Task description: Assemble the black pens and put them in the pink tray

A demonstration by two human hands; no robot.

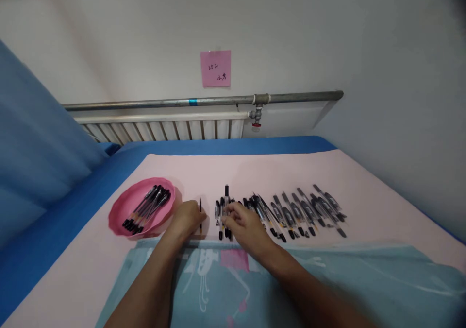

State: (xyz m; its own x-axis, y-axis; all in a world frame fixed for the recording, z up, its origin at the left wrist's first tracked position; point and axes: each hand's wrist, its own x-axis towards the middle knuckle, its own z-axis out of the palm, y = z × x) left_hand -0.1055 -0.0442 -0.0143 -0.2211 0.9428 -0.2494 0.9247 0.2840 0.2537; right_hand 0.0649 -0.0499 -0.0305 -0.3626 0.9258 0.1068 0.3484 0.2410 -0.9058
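"Starting with my left hand (190, 217), then: what is it doing?"

"My fingers there are curled in over the middle of a thin dark stick (200, 203), with both its ends showing. I can't tell if I have it pinched or am only touching it."

"And my right hand (244, 225)?"

"The thumb and forefinger are bent towards each other, with only a small gap, at a tall pen (226, 190) with a black end. My fingers hide part of it, so I can't say whether it's gripped."

"Where are the other pens?"

"Some lie close around that one. More pens (289, 216) run off to the right in a slanting row, rather blurred. Another bunch (153, 206) lies in the pink bowl (115, 206), on the left, just beyond my left hand."

"What's underneath?"

"A pale pink sheet (262, 170) over a blue surface (225, 146). Nearer me there's a blue-green cloth (367, 269), with my forearms above it. Past the far edge I see a radiator (196, 129) below a metal pipe (145, 104), and a pink note (215, 69) on the wall."
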